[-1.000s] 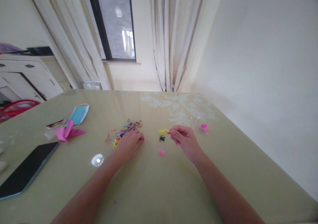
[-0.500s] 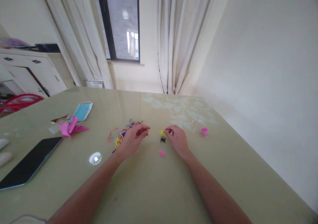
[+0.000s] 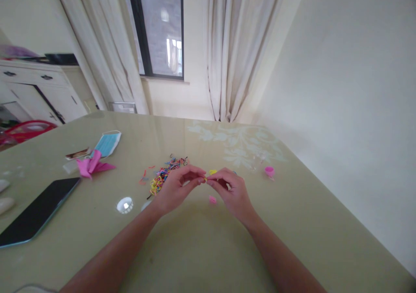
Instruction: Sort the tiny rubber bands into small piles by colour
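Fingertip to fingertip, my left hand [image 3: 182, 184] and my right hand [image 3: 231, 191] pinch a tiny yellow rubber band [image 3: 205, 179] between them. Beyond and left of my left hand lies a loose heap of small coloured rubber bands [image 3: 164, 174], partly covered by that hand. A small yellow bunch of bands [image 3: 212, 172] shows just behind the fingers of my right hand. The black bands are hidden behind my hands. Below my fingertips, a small pink bunch of bands [image 3: 212, 200] rests on the table.
On the table [image 3: 208, 249] are a pink cup-like piece [image 3: 269, 171] to the right, a shiny round white object [image 3: 125, 205], a dark-screened phone or tablet [image 3: 39, 210], a pink folded paper bird [image 3: 94, 166] and a blue face mask [image 3: 108, 144]. A wall [image 3: 351, 111] borders the right side.
My hands have come together, and their fingertips now meet at the yellow band. The black bands have gone out of sight behind my right hand.
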Action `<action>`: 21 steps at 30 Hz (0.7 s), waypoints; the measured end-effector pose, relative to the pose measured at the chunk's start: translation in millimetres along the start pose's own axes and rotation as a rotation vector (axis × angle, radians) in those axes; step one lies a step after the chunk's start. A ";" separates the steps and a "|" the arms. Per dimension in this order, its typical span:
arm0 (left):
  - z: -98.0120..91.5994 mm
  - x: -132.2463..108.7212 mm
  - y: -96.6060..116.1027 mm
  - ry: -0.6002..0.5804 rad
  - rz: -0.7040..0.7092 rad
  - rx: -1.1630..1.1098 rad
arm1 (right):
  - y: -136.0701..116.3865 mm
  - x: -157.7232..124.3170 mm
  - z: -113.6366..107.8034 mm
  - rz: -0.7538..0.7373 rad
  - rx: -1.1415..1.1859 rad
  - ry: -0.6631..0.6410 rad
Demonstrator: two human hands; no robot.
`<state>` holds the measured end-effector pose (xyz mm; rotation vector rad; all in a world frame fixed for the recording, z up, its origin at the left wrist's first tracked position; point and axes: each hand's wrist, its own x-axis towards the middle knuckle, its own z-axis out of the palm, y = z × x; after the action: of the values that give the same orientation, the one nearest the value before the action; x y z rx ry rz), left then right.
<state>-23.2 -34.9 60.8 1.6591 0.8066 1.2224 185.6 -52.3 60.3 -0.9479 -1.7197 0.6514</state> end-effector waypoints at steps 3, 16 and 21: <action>0.3 -0.9 2.9 -0.004 -0.030 -0.019 | 0.1 -1.1 -0.5 0.012 0.003 0.033; -16.2 4.5 -14.9 0.076 -0.024 0.392 | -16.2 -0.8 -8.7 0.194 0.268 -0.019; -30.3 5.2 -30.4 -0.061 -0.051 1.074 | -18.7 -1.5 -14.3 0.218 0.378 -0.027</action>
<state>-50.5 -10.2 38.0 2.4503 1.6183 0.6865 194.0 -63.9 79.0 -0.8637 -1.4564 1.0931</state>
